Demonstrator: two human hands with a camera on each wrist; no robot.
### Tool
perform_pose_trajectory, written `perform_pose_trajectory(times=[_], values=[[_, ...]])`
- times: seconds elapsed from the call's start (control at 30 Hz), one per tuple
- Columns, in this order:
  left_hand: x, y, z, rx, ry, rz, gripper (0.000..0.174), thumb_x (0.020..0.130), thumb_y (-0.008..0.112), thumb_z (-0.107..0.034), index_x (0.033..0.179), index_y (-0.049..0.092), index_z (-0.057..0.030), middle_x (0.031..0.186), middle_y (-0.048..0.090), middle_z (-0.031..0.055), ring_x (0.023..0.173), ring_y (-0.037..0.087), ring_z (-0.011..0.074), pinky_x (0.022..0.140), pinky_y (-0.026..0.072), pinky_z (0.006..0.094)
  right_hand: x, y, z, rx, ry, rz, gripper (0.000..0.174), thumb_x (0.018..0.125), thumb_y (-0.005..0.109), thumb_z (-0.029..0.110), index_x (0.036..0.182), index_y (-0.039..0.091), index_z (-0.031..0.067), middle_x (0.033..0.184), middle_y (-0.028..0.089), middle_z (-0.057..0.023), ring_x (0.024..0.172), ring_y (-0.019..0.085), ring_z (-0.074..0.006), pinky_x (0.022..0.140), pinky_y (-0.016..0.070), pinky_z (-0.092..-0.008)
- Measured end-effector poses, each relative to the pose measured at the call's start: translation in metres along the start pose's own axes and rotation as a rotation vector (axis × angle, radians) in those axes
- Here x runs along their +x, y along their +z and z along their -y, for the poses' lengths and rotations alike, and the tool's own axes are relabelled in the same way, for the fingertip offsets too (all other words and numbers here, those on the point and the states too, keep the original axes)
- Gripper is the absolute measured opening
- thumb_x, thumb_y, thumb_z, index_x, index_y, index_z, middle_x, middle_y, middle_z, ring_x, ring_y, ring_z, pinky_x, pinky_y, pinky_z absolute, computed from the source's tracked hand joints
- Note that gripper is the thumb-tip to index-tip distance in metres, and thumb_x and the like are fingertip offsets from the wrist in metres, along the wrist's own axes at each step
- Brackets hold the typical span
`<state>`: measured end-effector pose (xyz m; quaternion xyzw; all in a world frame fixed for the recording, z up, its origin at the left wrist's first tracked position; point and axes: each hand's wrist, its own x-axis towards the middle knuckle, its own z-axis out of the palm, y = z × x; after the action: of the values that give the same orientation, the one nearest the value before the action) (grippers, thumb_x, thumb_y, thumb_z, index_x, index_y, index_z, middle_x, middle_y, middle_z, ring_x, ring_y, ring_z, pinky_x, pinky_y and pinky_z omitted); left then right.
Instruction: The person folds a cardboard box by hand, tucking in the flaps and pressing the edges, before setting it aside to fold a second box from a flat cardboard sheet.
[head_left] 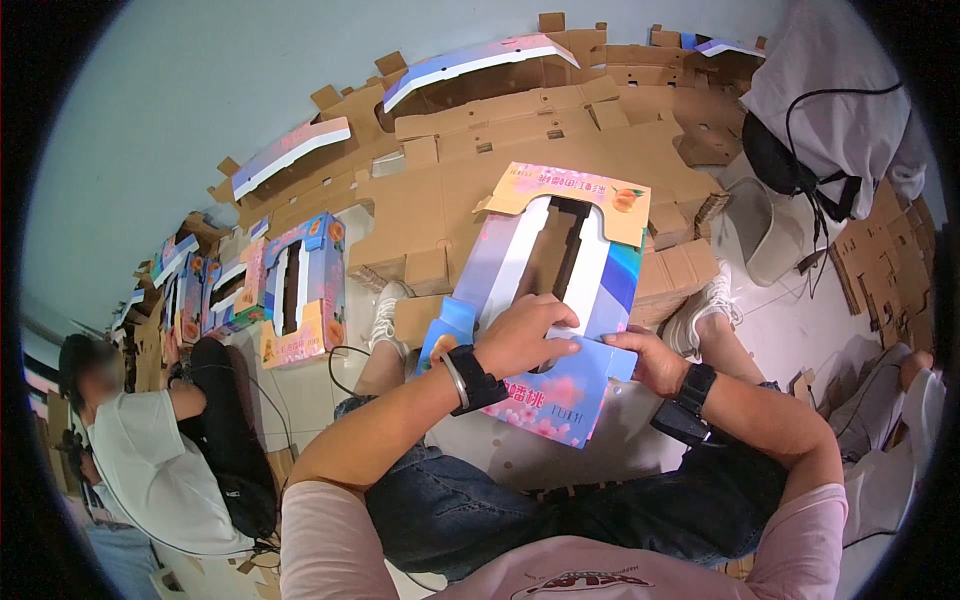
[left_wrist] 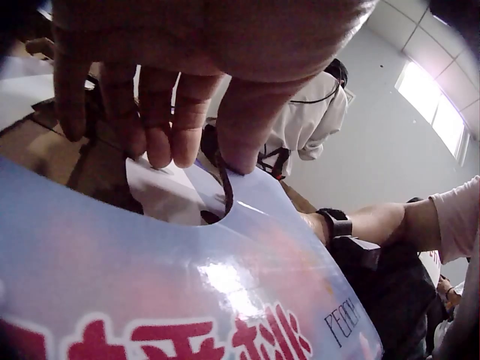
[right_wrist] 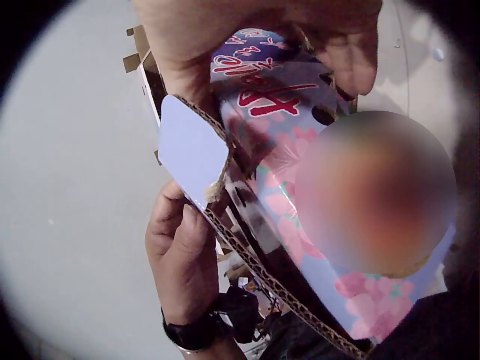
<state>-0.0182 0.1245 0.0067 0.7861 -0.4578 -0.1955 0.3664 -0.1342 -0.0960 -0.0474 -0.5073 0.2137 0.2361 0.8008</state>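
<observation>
A colourful printed cardboard box [head_left: 618, 275] with a long central opening lies between the person's legs, its near end flap [head_left: 545, 400] showing pink blossoms and red characters. Over the near end of the opening is the left hand [head_left: 525, 338], [left_wrist: 195, 67]; its fingers hang fairly straight and the thumb touches the flap's cut-out edge [left_wrist: 255, 214]. At the near right corner the right hand [head_left: 655, 362], [right_wrist: 255, 37] grips the box, thumb on one side and fingers on the other. A pale blue tab [right_wrist: 191, 150] stands out beside that thumb.
Flat brown cardboard [head_left: 540, 150] is stacked beyond the box, reaching toward the wall. More printed boxes [head_left: 330, 260] stand at left, near a seated person in a white shirt [head_left: 150, 470]. A beige container [head_left: 765, 235] and a grey garment with black cords [head_left: 840, 110] are at right.
</observation>
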Motion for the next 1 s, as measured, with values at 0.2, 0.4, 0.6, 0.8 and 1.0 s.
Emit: perform_pose_trajectory(times=[0.2, 0.4, 0.6, 0.8, 1.0], values=[[0.000, 0.000, 0.000, 0.009, -0.002, 0.000, 0.032, 0.079, 0.072, -0.027, 0.099, 0.065, -0.0028, 0.098, 0.063, 0.0135, 0.097, 0.058, 0.0297, 0.085, 0.0456, 0.0391, 0.003, -0.004, -0.003, 0.003, 0.001, 0.001, 0.066, 0.082, 0.070, 0.037, 0.131, 0.046, 0.0008, 0.115, 0.061, -0.0092, 0.099, 0.062, -0.0199, 0.087, 0.0517, -0.0365], [0.000, 0.000, 0.000, 0.021, 0.011, -0.001, 0.032, 0.079, 0.072, -0.027, 0.099, 0.065, -0.0029, 0.099, 0.063, 0.0133, 0.097, 0.058, 0.0297, 0.085, 0.0456, 0.0391, 0.003, -0.004, -0.003, 0.004, 0.004, -0.007, 0.067, 0.081, 0.070, 0.038, 0.131, 0.045, 0.0008, 0.115, 0.061, -0.0094, 0.100, 0.062, -0.0201, 0.087, 0.0513, -0.0363], [-0.001, 0.000, 0.001, 0.015, 0.011, -0.001, 0.032, 0.079, 0.072, -0.027, 0.099, 0.065, -0.0027, 0.099, 0.063, 0.0137, 0.098, 0.058, 0.0299, 0.086, 0.0457, 0.0389, 0.005, -0.006, -0.006, 0.015, 0.008, 0.005, 0.064, 0.082, 0.069, 0.037, 0.130, 0.048, 0.0016, 0.114, 0.062, -0.0084, 0.100, 0.062, -0.0196, 0.089, 0.0502, -0.0364], [-0.001, 0.002, 0.003, -0.001, 0.013, 0.005, 0.033, 0.079, 0.072, -0.026, 0.099, 0.065, -0.0010, 0.099, 0.062, 0.0150, 0.093, 0.060, 0.0304, 0.083, 0.0476, 0.0386, 0.006, -0.007, -0.008, 0.020, 0.004, 0.009, 0.062, 0.083, 0.068, 0.038, 0.129, 0.049, 0.0021, 0.114, 0.062, -0.0072, 0.100, 0.062, -0.0186, 0.089, 0.0500, -0.0365], [-0.001, -0.009, -0.003, -0.014, -0.027, 0.066, 0.032, 0.080, 0.073, -0.021, 0.105, 0.065, -0.0027, 0.096, 0.061, 0.0126, 0.094, 0.060, 0.0264, 0.082, 0.0480, 0.0349, 0.002, -0.001, -0.003, -0.032, -0.037, -0.040, 0.057, 0.083, 0.067, 0.037, 0.126, 0.053, 0.0031, 0.110, 0.064, -0.0057, 0.099, 0.062, -0.0169, 0.089, 0.0499, -0.0352]])
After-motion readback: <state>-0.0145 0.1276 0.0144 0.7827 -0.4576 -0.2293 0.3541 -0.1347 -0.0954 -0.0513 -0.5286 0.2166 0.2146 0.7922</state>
